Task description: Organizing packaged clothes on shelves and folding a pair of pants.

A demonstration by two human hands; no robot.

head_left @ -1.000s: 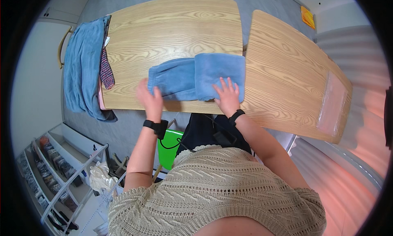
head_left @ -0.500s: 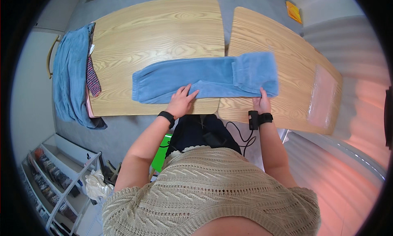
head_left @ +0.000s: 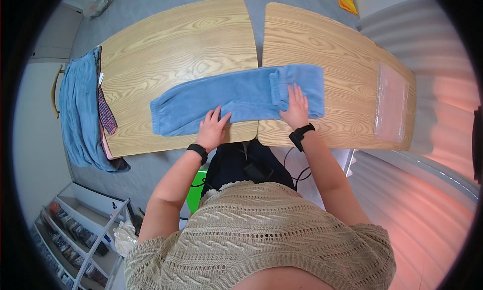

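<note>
A pair of light blue plush trousers (head_left: 201, 101) lies lengthwise across two wooden tables, its legs laid together. The elastic cuff end points left; the right end is folded over on itself, with a gathered band edge showing on top. My left hand (head_left: 212, 129) rests on the near edge of the cloth, fingers spread. On the folded part at the right lies my right hand (head_left: 297, 109), flat with fingers stretched out. Both wrists carry black bands.
More clothes, a blue garment (head_left: 80, 109) and a patterned piece (head_left: 106, 111), hang over the left table's edge. A clear plastic packet (head_left: 392, 104) lies on the right table (head_left: 347, 48). A gap separates it from the left table (head_left: 201, 38). Lower left stands a rack (head_left: 95, 244).
My right hand has let go of the fold's near corner and now lies flat on top of it. My left hand keeps its place on the cloth. The view has shifted slightly.
</note>
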